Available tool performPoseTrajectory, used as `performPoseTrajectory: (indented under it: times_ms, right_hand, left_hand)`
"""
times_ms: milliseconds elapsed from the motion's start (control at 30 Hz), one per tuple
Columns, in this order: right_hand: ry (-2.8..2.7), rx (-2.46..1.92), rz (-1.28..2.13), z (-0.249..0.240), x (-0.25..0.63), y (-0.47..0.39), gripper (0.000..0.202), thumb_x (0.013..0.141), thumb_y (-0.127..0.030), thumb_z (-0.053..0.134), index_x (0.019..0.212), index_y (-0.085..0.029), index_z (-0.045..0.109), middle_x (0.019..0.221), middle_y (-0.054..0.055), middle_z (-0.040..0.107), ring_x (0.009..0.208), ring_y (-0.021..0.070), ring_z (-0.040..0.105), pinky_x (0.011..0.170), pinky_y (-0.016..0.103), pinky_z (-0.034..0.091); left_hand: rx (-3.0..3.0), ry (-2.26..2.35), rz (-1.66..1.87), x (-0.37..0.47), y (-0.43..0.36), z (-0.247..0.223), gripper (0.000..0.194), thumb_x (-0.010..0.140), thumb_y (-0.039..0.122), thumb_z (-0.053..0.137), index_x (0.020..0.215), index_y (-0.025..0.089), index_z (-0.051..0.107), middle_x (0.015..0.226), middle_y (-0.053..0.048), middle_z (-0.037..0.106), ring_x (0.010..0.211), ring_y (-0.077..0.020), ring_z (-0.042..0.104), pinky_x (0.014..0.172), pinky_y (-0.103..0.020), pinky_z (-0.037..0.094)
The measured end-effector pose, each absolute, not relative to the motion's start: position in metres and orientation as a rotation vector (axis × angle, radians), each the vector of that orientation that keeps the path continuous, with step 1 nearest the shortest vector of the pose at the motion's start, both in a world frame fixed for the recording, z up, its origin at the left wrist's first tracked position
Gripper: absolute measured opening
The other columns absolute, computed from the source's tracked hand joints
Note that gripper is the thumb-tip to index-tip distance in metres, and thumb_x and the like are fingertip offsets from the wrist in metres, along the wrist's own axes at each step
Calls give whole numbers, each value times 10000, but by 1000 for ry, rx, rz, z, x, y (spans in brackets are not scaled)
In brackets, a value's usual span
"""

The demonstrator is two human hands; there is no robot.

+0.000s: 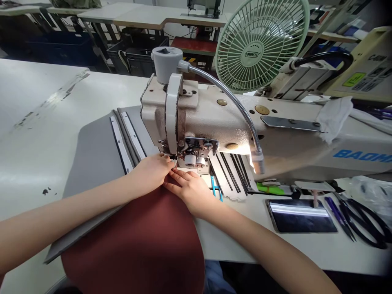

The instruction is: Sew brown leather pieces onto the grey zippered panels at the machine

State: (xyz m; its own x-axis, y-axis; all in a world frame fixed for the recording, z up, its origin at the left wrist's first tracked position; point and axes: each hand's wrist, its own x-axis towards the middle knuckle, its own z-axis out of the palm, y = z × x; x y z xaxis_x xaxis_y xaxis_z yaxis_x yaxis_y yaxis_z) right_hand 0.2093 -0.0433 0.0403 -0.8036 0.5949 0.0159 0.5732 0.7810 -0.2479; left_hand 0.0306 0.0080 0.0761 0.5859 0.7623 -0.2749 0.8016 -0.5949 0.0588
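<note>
A white sewing machine [202, 114] stands on the worktable, its lamp lit. Below its needle area lies a dark red piece of material [137, 245], which hangs toward the person's lap. My left hand [151, 173] has its fingers closed at the top edge of this piece, close by the presser foot. Beside it, my right hand [192, 192] lies flat on the red piece with fingers spread. Grey material [94, 151] with white strips [121, 143] extends left, partly beneath my left forearm. The needle tip is hidden.
A green fan [260, 41] stands behind the machine. To the right lie a phone [301, 216], black scissors [364, 222] and a purple tool [338, 214]. Blue scissors [213, 185] and black-striped pieces [231, 173] are near the machine base. Other tables stand behind.
</note>
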Motion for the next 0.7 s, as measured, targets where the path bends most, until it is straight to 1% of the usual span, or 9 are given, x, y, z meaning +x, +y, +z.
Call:
performPoseTrajectory:
  times_ms: [100,167,300,367,467,533,567,633,700]
  right_hand:
    - [-2866,-972,392,38,212,-41,518,904,-167,461,1420,-179,494,1521,181,385,1400,301,372,1000,434,398]
    - [-2882,-945,435,40,217,-41,618,856,-195,523,1465,-156,426,1548,201,324,1431,320,313,1045,464,358]
    - [-2948,-762,569,45,226,-47,867,754,-316,613,1524,-97,280,1595,220,168,1472,335,206,1113,501,275]
    - [-2965,-690,591,46,225,-51,855,766,-307,590,1528,-94,265,1602,197,168,1479,304,196,1143,483,238]
    - [-2973,-678,557,44,217,-57,785,809,-251,544,1520,-59,270,1592,204,201,1482,283,193,1168,453,209]
    - [-2964,-709,524,42,212,-59,726,845,-247,515,1506,-40,297,1572,225,250,1469,303,227,1165,455,221]
    - [-2960,-721,509,41,211,-60,703,862,-255,507,1502,-43,309,1559,233,278,1459,314,248,1161,458,227]
    - [-2953,-716,479,40,210,-62,676,889,-278,504,1507,-82,314,1542,245,307,1449,330,269,1151,473,238]
    - [-2952,-695,461,39,211,-63,668,906,-296,515,1521,-149,301,1552,253,273,1460,335,241,1140,483,247]
  left_hand:
    - [2680,1298,-236,26,1,75,280,916,142,417,1026,180,671,1056,-102,679,1010,-245,612,913,-384,479]
    - [2775,1332,-103,12,-16,78,341,906,160,420,1153,210,650,1185,-105,646,1152,-285,558,969,-433,456]
    - [2921,1595,2,-41,-57,85,620,802,108,464,1416,191,469,1515,-133,388,1436,-427,214,1041,-556,374]
    - [2942,1612,-26,-61,-66,90,610,804,43,396,1391,182,491,1457,-130,468,1393,-378,337,1028,-506,399]
    - [2939,1508,-179,-60,-59,102,472,835,20,338,1113,226,660,1096,-89,683,1058,-278,611,906,-424,463]
    - [2893,1322,-392,-44,-49,110,340,828,48,392,879,220,680,867,-78,681,872,-254,630,800,-387,475]
    - [2848,1217,-471,-35,-44,113,281,811,66,435,850,213,672,840,-76,667,842,-248,625,765,-367,475]
    - [2754,1108,-479,-22,-33,116,286,788,143,524,1030,210,661,968,-79,662,883,-241,629,745,-330,477]
    - [2680,1109,-439,-19,-22,117,537,800,300,590,1329,241,525,1160,-82,624,928,-235,639,735,-301,477]
